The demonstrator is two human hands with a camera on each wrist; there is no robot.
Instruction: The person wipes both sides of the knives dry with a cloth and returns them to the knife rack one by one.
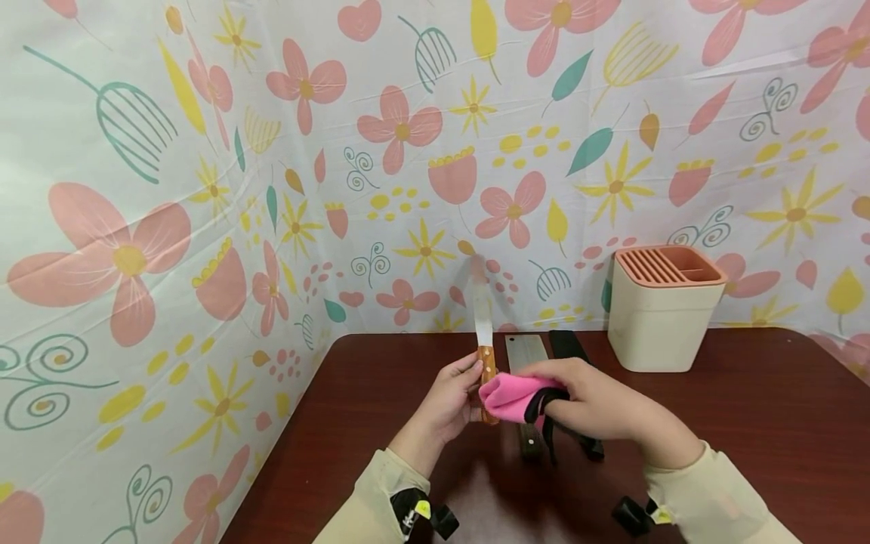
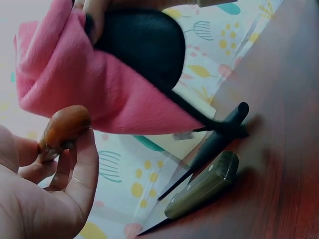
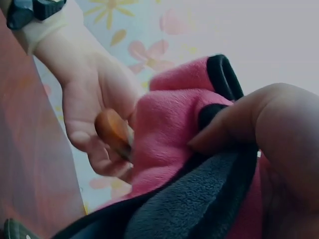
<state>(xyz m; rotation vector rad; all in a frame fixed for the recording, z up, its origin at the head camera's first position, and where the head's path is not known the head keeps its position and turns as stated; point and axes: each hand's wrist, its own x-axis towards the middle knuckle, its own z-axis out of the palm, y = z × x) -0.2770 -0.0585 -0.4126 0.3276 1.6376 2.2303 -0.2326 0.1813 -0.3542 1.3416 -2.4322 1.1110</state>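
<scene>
My left hand (image 1: 445, 397) grips a knife by its brown wooden handle (image 1: 487, 366), and the pale blade (image 1: 482, 313) points up and away. Bunched in my right hand (image 1: 598, 397) is a pink cloth (image 1: 510, 397) with a black edge and a dark grey underside. The cloth is against or just beside the handle; the left wrist view shows the handle's rounded end (image 2: 70, 122) close under the pink folds (image 2: 84, 84). In the right wrist view, my right thumb and fingers pinch the cloth (image 3: 169, 134) near its dark border.
On the dark red table (image 1: 680, 438) lie a cleaver (image 1: 526, 350) with a dark handle and a black-handled knife (image 1: 567, 345) beside it. A cream knife block (image 1: 662, 325) with an orange slotted top stands at the back right. Behind hangs a floral sheet (image 1: 408, 189).
</scene>
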